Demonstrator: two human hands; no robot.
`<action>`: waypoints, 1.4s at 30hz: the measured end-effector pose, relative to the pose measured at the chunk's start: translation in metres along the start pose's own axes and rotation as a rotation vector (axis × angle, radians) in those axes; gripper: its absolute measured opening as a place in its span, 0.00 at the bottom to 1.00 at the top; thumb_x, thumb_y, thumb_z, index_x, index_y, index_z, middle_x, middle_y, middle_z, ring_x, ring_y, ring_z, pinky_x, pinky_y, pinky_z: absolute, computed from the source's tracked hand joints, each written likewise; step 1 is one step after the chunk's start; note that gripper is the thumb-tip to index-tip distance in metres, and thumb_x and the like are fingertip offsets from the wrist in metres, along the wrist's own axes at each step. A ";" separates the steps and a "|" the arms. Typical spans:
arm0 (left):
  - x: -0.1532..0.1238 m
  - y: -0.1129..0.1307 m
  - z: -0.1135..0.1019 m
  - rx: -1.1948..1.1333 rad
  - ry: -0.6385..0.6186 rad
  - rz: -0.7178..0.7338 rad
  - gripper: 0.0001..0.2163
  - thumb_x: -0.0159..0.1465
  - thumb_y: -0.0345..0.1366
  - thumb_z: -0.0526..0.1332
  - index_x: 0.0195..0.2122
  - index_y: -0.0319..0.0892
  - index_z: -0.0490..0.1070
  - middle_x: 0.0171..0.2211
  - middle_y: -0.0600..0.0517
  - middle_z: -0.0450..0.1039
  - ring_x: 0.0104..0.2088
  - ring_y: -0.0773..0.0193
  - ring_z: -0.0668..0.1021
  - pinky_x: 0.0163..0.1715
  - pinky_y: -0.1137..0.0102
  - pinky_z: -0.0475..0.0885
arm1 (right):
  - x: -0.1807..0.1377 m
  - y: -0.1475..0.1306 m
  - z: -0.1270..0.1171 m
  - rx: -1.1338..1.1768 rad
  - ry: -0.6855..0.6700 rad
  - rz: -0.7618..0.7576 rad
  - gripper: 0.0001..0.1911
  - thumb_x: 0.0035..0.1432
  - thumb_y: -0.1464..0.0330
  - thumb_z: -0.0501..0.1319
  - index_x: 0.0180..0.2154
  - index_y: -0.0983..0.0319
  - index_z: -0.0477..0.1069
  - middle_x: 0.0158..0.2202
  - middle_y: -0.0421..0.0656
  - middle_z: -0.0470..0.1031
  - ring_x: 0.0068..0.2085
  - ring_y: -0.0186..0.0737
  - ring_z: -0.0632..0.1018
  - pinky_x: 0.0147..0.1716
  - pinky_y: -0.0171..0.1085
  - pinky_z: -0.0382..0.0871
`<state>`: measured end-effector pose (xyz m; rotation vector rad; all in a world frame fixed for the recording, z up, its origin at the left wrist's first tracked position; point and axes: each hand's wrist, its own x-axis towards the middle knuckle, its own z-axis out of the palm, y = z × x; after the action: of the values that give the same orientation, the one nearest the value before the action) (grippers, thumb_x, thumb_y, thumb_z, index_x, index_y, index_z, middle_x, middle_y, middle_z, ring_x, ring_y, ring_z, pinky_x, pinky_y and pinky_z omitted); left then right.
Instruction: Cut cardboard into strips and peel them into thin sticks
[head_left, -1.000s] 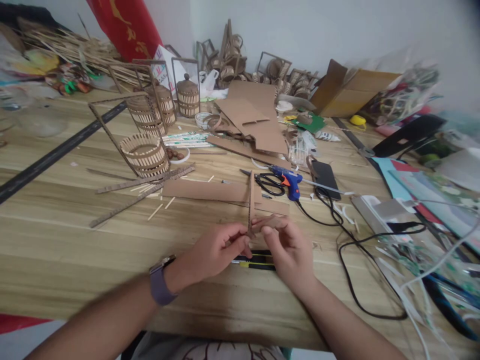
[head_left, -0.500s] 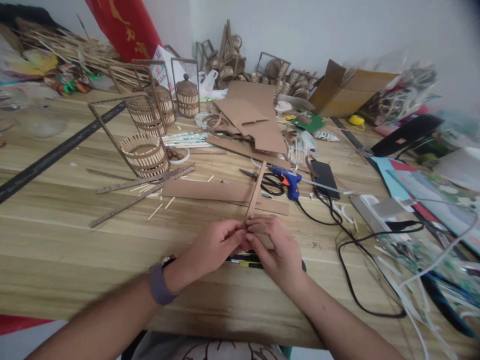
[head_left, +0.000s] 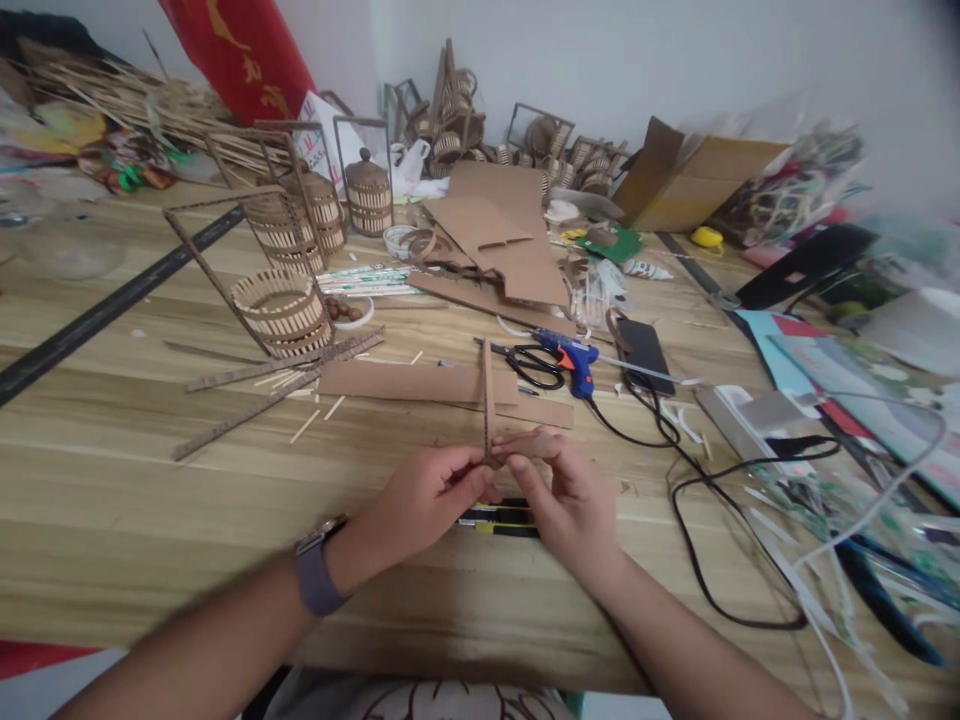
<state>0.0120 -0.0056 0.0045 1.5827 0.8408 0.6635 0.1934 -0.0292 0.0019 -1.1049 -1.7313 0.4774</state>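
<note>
Both hands meet over the near part of the table, pinching the lower end of a narrow cardboard strip (head_left: pixel 487 395) that points away from me. My left hand (head_left: pixel 435 490) grips it from the left, thumb on top. Against the same end press the thumb and fingers of my right hand (head_left: pixel 566 495). Fingertips hide the strip's near end. Under the hands lie black and yellow tools (head_left: pixel 495 518), partly covered. Just beyond are a flat cardboard piece (head_left: pixel 405 381), black-handled scissors (head_left: pixel 536 367) and a blue glue gun (head_left: pixel 576 362).
A small stick basket (head_left: pixel 281 310) with a tall handle stands left, near loose cardboard strips (head_left: pixel 240 415). Stacked cardboard sheets (head_left: pixel 502 220) lie at the back centre. A phone (head_left: pixel 645 355), a black cable (head_left: pixel 690 560) and a power strip (head_left: pixel 739 420) are on the right.
The cardboard strip has swung from leaning right to pointing nearly straight away from me. My right-hand fingers have shifted slightly; both hands still hold the strip's near end.
</note>
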 end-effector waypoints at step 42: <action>0.002 0.006 -0.001 -0.047 0.077 -0.180 0.12 0.57 0.37 0.54 0.24 0.39 0.74 0.25 0.48 0.80 0.28 0.61 0.79 0.27 0.71 0.68 | -0.001 0.003 0.010 0.438 -0.027 0.365 0.08 0.59 0.65 0.66 0.30 0.58 0.68 0.29 0.39 0.78 0.32 0.37 0.79 0.33 0.36 0.75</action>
<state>0.0134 -0.0040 0.0107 1.4277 1.0050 0.6132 0.1863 -0.0273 -0.0051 -1.0909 -1.3548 1.0474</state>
